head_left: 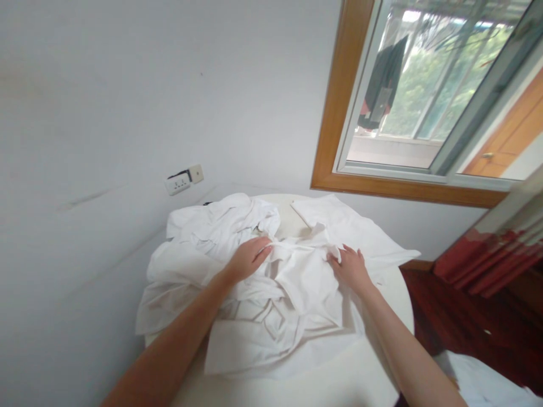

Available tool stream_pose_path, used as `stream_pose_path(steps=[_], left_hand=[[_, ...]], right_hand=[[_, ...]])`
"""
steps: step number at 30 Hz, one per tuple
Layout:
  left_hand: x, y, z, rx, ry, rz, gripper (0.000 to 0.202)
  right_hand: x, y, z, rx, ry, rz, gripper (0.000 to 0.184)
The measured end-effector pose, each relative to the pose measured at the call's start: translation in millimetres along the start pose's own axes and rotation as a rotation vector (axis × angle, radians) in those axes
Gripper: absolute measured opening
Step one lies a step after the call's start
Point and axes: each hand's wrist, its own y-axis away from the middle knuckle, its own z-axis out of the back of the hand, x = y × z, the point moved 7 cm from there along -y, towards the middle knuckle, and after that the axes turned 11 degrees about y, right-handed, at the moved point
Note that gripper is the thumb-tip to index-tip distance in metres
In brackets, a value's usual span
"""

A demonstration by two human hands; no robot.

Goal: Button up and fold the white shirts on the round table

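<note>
two hands point(249, 259) point(353, 269); one table point(335, 379); white cloths point(305, 277), count unclear; two wall plates point(178, 183) point(196, 173); one window point(424, 107); one curtain point(487, 254)

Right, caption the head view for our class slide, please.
Left hand and right hand holding a white cloth over a pale table, near a window.

A crumpled, soft white fabric piece point(307, 277) lies unevenly across the middle of the rounded cream counter point(339, 376), its far edge gathered into ridges, loose creases running nearward.

Frame edges crop the left forearm point(180, 336), right forearm point(399, 340), window point(436, 96) and red curtain point(487, 260).
</note>
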Motion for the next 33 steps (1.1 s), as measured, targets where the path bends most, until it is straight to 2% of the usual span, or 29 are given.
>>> stream_pose_path(steps=[2,4,7,9,13,15,17,18,19,21,24,26,27,29,31,33], left_hand=[[-1,3,-7.2,0.063,0.117,0.103,0.035],[-3,6,-21.1,0.209,0.27,0.156,0.035],[-14,11,-39.9,0.489,0.472,0.131,0.036],[-25,14,-43.9,0.639,0.568,0.086,0.035],[-49,18,-41.4,0.865,0.778,0.046,0.035],[-55,23,-43.7,0.966,0.864,0.085,0.041],[-52,27,-49.3,1.003,0.911,0.154,0.047],[-48,27,-51.9,0.966,0.928,0.194,0.049],[-40,24,-53.2,0.877,0.946,0.238,0.049],[-20,13,-49.5,0.582,0.965,0.319,0.048],[11,-4,-26.8,0.084,0.827,0.347,0.042],[20,-15,-10.1,-0.108,0.627,0.272,0.038],[23,-23,-4.2,-0.155,0.515,0.224,0.037],[26,-39,-1.2,-0.154,0.311,0.131,0.038],[30,-56,-10.4,-0.072,0.162,0.061,0.043],[35,-70,-28.4,0.027,0.117,0.009,0.047]], right_hand=[[3,0,-4,0.024,0.006,0.015,0.046],[5,-1,-7,0.039,0.012,0.024,0.042],[4,-3,-10,0.057,-0.001,0.019,0.037],[0,-4,-10,0.055,-0.053,0.0,0.035],[-9,-6,-5,-0.072,-0.244,-0.034,0.041],[-8,-6,-2,-0.154,-0.353,-0.004,0.044],[-2,-6,-2,-0.203,-0.451,0.055,0.045],[3,-5,-3,-0.217,-0.49,0.088,0.044],[8,-5,-4,-0.227,-0.523,0.121,0.042],[19,-2,-4,-0.244,-0.581,0.195,0.038],[36,6,0,-0.273,-0.679,0.32,0.038],[46,11,6,-0.274,-0.744,0.405,0.038],[50,14,9,-0.269,-0.775,0.443,0.036],[58,18,15,-0.248,-0.834,0.512,0.029],[62,19,19,-0.214,-0.881,0.545,0.024],[65,19,20,-0.176,-0.913,0.551,0.022]])
